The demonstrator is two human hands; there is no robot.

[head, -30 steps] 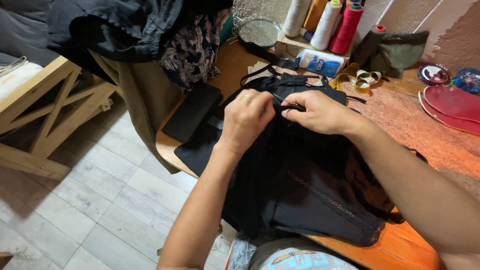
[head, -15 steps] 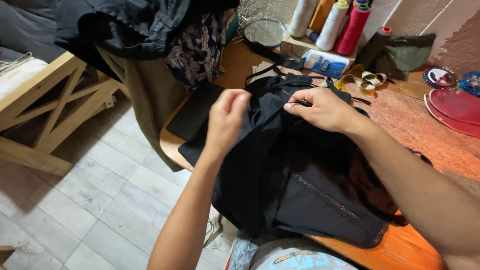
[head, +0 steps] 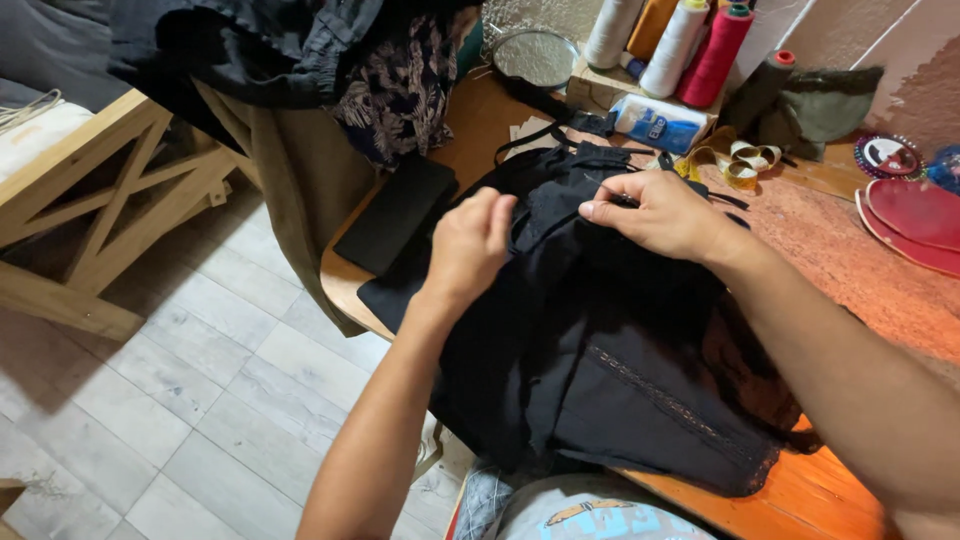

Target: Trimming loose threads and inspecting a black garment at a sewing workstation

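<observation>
Black garment (head: 610,350) spread over the wooden table (head: 840,490), both hands on its upper edge.

Right hand (head: 665,212) pinches the fabric; left hand (head: 470,245) curls closed on a fold. Thread cones (head: 690,45) stand behind, tops cut off; blue-white packet (head: 655,122) below them.

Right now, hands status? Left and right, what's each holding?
Left hand: closed, fingers curled on the black garment, apparently pinching its fabric.
Right hand: closed, pinching the garment's upper edge between thumb and fingers.
</observation>
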